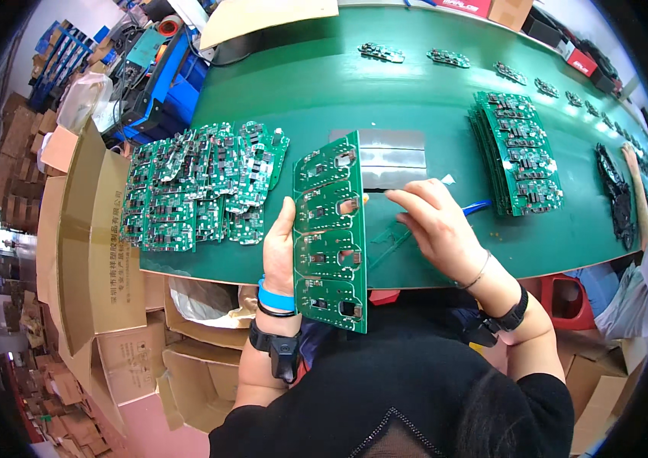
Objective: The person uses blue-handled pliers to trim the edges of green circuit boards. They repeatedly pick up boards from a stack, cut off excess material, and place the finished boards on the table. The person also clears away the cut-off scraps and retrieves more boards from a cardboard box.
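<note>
Open cardboard boxes (95,252) stand at far left, their contents unclear. Just right, a heap of circuit boards (202,187) lies on the green table (339,84). The left hand (279,248) grips a long green panel (331,229) upright at the near edge, hiding its fingers. The right hand (434,221) pinches something small, hard to make out, beside grey strips (385,156).
</note>
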Demonstrator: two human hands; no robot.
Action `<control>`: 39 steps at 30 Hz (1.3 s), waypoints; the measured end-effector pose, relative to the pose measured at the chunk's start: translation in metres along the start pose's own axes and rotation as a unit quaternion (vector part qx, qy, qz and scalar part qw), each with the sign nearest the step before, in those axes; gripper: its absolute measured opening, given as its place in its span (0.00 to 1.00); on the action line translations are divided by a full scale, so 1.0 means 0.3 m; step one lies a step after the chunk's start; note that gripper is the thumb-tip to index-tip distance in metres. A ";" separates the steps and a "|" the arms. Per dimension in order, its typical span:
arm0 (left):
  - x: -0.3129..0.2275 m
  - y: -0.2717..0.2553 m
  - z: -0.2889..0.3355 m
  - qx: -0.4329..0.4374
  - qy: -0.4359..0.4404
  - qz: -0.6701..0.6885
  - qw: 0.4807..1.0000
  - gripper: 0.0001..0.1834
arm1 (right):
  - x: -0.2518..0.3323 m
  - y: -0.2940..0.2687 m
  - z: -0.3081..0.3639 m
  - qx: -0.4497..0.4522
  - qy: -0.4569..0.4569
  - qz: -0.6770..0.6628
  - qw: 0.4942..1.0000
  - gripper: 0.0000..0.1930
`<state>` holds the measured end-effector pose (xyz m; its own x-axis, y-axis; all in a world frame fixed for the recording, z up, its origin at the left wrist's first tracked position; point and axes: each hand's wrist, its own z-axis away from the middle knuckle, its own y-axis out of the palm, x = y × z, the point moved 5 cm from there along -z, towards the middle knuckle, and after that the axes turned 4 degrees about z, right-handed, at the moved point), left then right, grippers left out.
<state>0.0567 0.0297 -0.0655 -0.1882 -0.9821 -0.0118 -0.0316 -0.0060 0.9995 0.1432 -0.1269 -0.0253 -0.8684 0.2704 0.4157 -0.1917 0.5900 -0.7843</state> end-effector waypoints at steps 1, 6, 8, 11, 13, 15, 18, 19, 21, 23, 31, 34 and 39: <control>0.008 -0.007 -0.004 -0.012 -0.006 0.001 1.000 0.37 | 0.019 0.002 -0.021 -0.029 -0.002 -0.035 0.999 0.18; 0.055 0.009 -0.020 -0.027 -0.050 0.012 0.998 0.38 | -0.001 0.011 -0.052 0.017 0.001 -0.091 0.996 0.07; 0.027 0.012 -0.012 -0.094 0.002 -0.095 0.991 0.31 | -0.017 -0.018 -0.069 -0.007 0.040 -0.158 0.987 0.04; -0.089 0.097 0.004 -0.140 0.073 -0.331 0.930 0.29 | -0.077 -0.062 -0.076 -0.022 0.081 -0.159 0.984 0.04; -0.207 0.191 0.006 -0.194 0.131 -0.529 0.816 0.28 | -0.084 -0.043 -0.054 0.064 0.090 -0.108 0.988 0.05; -0.237 0.342 -0.064 -0.141 0.163 -0.627 0.749 0.28 | -0.092 -0.009 -0.012 0.121 0.088 -0.037 0.988 0.07; -0.295 0.453 -0.146 -0.066 0.201 -0.750 0.627 0.28 | -0.069 0.027 -0.006 0.173 0.063 0.046 0.982 0.08; -0.304 0.463 -0.185 -0.033 0.187 -0.785 0.590 0.27 | -0.073 0.031 -0.008 0.155 0.049 0.051 0.985 0.08; -0.310 0.476 -0.249 0.030 0.158 -0.847 0.507 0.26 | -0.077 0.034 -0.013 0.118 0.018 0.058 0.991 0.08; -0.322 0.437 -0.315 0.027 0.126 -0.907 0.401 0.23 | -0.086 0.028 -0.023 0.155 0.021 0.083 0.984 0.07; -0.180 0.312 -0.469 0.100 0.095 -0.975 0.176 0.17 | -0.045 -0.164 -0.133 -0.070 0.007 0.131 0.989 0.08; -0.159 0.278 -0.507 0.103 0.077 -0.970 0.204 0.18 | 0.001 -0.213 -0.205 -0.232 -0.042 0.234 0.943 0.11; -0.154 0.269 -0.519 0.078 0.102 -0.975 0.182 0.13 | -0.150 -0.113 -0.222 -0.156 0.026 0.192 0.968 0.12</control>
<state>0.2155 0.0452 0.0205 0.3695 0.8719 -0.3214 0.1274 -0.3902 -0.9119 0.2194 -0.1085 0.0133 -0.8219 0.5496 0.1497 0.2961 0.6368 -0.7119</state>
